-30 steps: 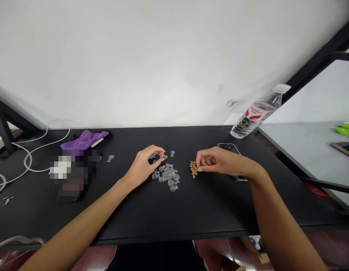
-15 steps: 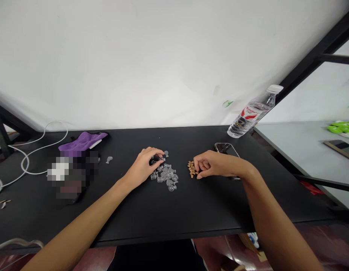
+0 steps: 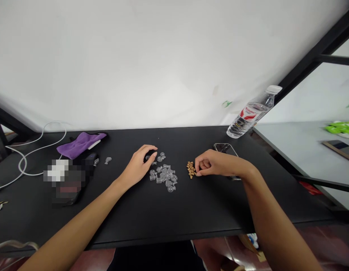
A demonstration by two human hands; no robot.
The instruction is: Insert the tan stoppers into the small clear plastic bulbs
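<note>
Small clear glass bottles [image 3: 163, 175], several of them round or squat with short necks, lie heaped on the black table. My left hand [image 3: 140, 160] is at the heap's upper left, thumb and forefinger apart; a few bottles lie by its fingertips, and nothing shows held. Right of the bottles is a small pile of tiny tan corks [image 3: 190, 169]. My right hand [image 3: 207, 163] rests at the pile's right edge, fingers curled, thumb and forefinger pinched together. What sits between those tips is too small or hidden to make out.
Behind my right wrist lies a phone [image 3: 226, 148]. A water bottle [image 3: 249, 114] stands at the back right. On the left are a purple cloth [image 3: 81, 145], a blurred dark object [image 3: 71, 184], two stray glass bottles [image 3: 108, 160] and a white cable [image 3: 23, 165].
My left hand has drawn slightly left, its thumb and forefinger spreading away from the small bottles. My right hand stays by the corks, its pinch a little tighter.
</note>
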